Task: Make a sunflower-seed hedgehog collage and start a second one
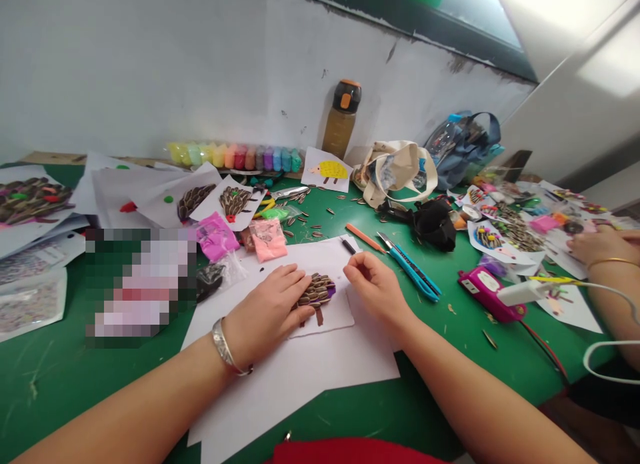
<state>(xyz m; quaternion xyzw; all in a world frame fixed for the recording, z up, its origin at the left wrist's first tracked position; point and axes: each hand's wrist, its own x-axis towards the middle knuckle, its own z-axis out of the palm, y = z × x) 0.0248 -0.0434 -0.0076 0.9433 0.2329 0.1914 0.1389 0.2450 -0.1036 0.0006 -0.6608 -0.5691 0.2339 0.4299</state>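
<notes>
My left hand [263, 307], a silver bracelet at its wrist, lies flat with fingers stretched over a small card. On this card sunflower seeds [316, 289] are set in overlapping rows, with a bit of purple clay [331, 291] at their right edge and brown legs below. White paper sheets [280, 391] lie underneath. Just right of the seeds, my right hand [377, 287] hovers with thumb and fingertips pinched together; anything between them is too small to make out. Beyond it are a black pen [349, 246], an orange stick [366, 238] and a blue utility knife [410, 267].
Pink [217, 235] and peach clay packets [268, 239] lie behind my left hand. Seed-covered cards [233, 203] spread across the back left. A bottle [341, 121] stands by the wall. At right are a magenta glue device [487, 294] with cables and another person's hand [597, 247].
</notes>
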